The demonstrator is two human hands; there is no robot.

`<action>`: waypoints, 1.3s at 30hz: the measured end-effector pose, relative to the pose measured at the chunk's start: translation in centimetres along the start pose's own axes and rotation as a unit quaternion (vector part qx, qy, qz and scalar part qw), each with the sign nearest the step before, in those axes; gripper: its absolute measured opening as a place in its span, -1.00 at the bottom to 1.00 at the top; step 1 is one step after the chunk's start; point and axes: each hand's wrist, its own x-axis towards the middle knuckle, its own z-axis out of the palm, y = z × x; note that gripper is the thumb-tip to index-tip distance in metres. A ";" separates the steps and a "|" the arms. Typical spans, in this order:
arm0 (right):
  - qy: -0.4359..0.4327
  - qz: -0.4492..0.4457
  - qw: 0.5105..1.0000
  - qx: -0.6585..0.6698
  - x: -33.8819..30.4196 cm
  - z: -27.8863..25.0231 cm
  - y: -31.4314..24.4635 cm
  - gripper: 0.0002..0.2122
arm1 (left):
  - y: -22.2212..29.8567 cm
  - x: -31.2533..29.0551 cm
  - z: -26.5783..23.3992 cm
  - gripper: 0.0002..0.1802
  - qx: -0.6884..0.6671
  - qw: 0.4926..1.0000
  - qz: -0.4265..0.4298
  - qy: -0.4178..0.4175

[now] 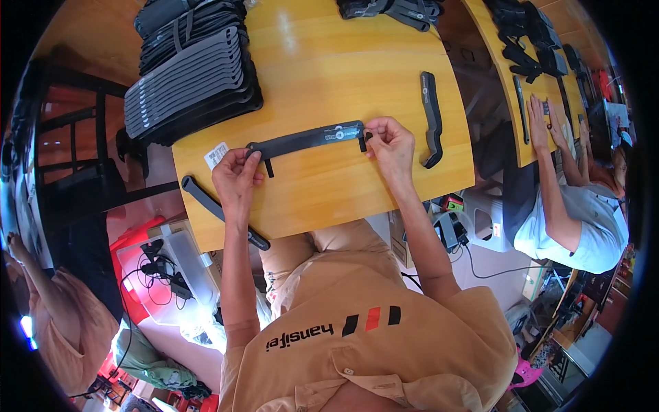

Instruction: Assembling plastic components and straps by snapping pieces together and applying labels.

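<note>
A flat black strap (302,141) with pale printing is stretched between my two hands above the wooden table. My left hand (237,177) is closed on its left end, thumb and fingers pinching it. At the other end, my right hand (392,147) pinches a small black tab by the strap's edge. Short black tabs hang below the strap near both ends. A white printed label (216,156) lies beside my left hand. Another black strap (206,199) passes beneath my left forearm, along the near left table edge. A loose black strap (431,118) lies to the right.
Neat piles of dark straps (189,86) stand at the table's back left, with a dark bundle (395,10) at the far edge. A plastic bin (199,257) with cables is on the lower left. At a table on the right, a person (570,223) works among black straps.
</note>
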 end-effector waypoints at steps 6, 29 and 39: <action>0.003 -0.002 1.000 -0.014 0.1 0.0 0.0 -0.95 | 0.2 0.0 0.1 -0.85 0.000 1.000 -0.006 0.004; 0.021 -0.007 0.999 -0.043 0.4 0.2 0.1 -0.97 | 0.7 -0.1 0.5 -0.84 0.023 0.999 -0.002 0.022; 0.024 -0.013 0.999 -0.046 0.4 0.4 0.0 -0.96 | 0.3 0.0 0.5 -0.83 0.042 0.998 0.001 0.036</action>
